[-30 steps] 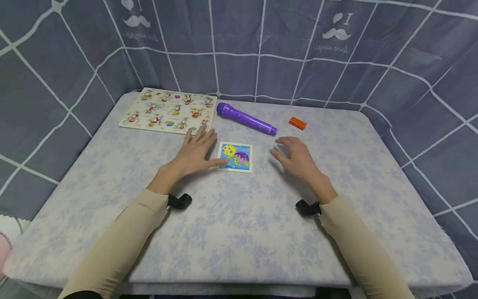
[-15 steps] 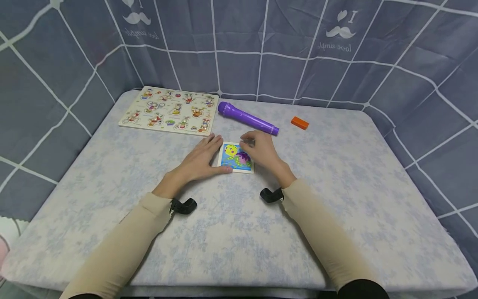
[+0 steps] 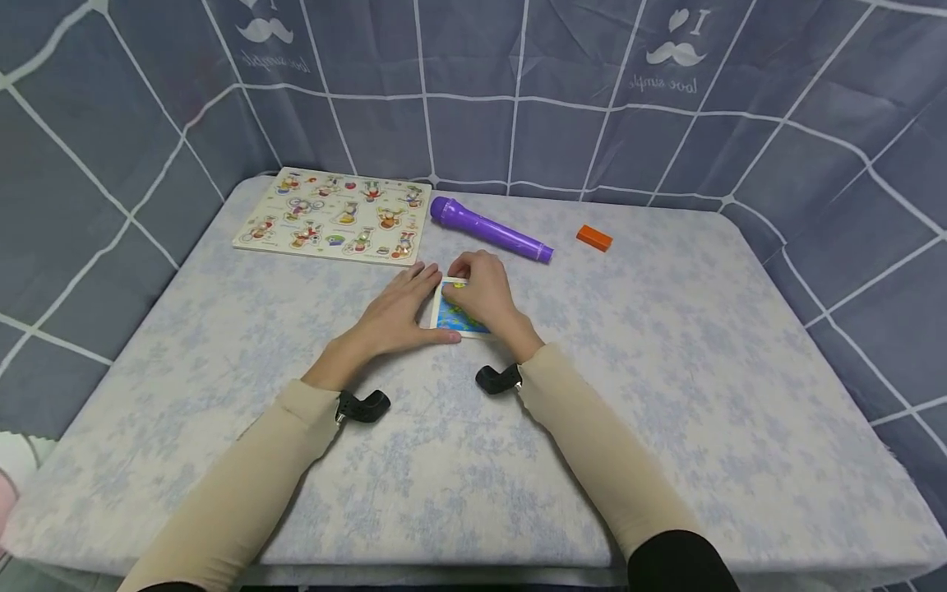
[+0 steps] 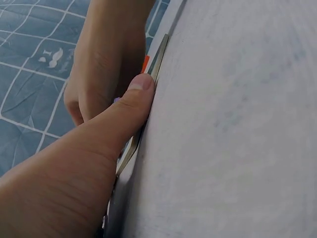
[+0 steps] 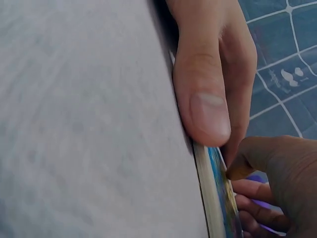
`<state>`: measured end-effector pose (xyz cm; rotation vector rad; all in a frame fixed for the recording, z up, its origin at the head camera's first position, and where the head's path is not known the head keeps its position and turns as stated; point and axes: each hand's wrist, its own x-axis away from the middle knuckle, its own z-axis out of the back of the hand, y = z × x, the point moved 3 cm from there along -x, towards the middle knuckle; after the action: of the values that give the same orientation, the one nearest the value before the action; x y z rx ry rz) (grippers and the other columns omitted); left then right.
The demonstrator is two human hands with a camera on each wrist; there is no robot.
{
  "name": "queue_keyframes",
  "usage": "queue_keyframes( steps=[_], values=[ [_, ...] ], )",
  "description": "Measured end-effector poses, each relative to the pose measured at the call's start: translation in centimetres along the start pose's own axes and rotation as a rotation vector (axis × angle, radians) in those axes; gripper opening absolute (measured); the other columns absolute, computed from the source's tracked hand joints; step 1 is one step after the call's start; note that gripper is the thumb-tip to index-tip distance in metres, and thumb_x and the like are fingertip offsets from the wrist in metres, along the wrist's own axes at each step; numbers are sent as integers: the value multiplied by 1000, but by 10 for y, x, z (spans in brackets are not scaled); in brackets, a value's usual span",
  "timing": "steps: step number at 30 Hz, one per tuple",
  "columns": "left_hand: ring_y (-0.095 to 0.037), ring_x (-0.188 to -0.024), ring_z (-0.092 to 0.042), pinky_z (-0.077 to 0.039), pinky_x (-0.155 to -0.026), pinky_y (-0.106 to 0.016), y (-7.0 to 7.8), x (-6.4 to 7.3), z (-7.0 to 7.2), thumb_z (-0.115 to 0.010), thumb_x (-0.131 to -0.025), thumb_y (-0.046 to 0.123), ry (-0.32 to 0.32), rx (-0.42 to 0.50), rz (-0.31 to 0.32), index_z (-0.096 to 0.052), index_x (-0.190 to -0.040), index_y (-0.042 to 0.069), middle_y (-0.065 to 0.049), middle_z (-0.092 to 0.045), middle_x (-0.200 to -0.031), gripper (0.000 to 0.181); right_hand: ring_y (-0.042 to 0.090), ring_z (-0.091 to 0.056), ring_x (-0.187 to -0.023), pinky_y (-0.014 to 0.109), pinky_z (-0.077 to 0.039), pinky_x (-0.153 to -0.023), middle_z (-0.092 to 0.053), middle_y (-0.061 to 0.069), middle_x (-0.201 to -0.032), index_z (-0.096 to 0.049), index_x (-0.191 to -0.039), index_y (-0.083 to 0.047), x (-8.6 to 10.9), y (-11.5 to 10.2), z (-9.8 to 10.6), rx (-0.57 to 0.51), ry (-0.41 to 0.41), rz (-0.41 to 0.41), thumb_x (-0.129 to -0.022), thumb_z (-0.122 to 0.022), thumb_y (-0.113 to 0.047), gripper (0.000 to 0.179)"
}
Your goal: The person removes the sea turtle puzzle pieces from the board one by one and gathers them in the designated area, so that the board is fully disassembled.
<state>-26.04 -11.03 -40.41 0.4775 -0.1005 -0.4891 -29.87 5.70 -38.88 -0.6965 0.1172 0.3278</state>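
A small square picture puzzle (image 3: 450, 319) with a white border and a blue picture lies flat mid-table, largely covered by my right hand (image 3: 488, 292). My left hand (image 3: 392, 319) rests along its left side, fingers straight and together, thumb stretched along the near edge. In the left wrist view that thumb (image 4: 131, 101) presses against the edge of the puzzle (image 4: 159, 57). Over the puzzle's upper part, the right hand's fingers are curled, with the thumb tip at the picture. The right wrist view shows this thumb (image 5: 242, 166) right at the puzzle's face; I cannot tell whether it pinches a piece.
A purple toy microphone (image 3: 491, 232) lies behind the puzzle. At the back left is a large cream puzzle board (image 3: 333, 220) with several animal figures, and to the right of the microphone an orange block (image 3: 594, 238). A grey checked curtain (image 3: 473, 136) surrounds the table.
My right hand has come in from the right and slid left over the puzzle, its fingers now more curled. The left hand has closed up its spread fingers against the puzzle's side.
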Motion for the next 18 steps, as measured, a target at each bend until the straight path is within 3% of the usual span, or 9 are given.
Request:
queue_keyframes(
  steps=[8, 18],
  values=[
    [-33, -165, -7, -7, -136, -52, 0, -2, 1, -79, -86, 64, 13, 8, -16, -26, -167, 4, -13, -19, -176, 114, 24, -52, -88, 38, -45, -86, -61, 9, -92, -74, -101, -5, -1, 3, -6, -22, 39, 2, -84, -76, -18, 21],
    [-32, -165, -6, -8, -136, -52, 0, 0, 2, -79, -85, 65, 6, 12, -1, -26, -167, 5, -11, -18, -177, 114, 23, -49, -89, 35, -43, -84, -58, 7, -91, -70, -98, -7, -3, 0, -9, 9, 19, -21, -84, -77, -23, 22]
  ],
)
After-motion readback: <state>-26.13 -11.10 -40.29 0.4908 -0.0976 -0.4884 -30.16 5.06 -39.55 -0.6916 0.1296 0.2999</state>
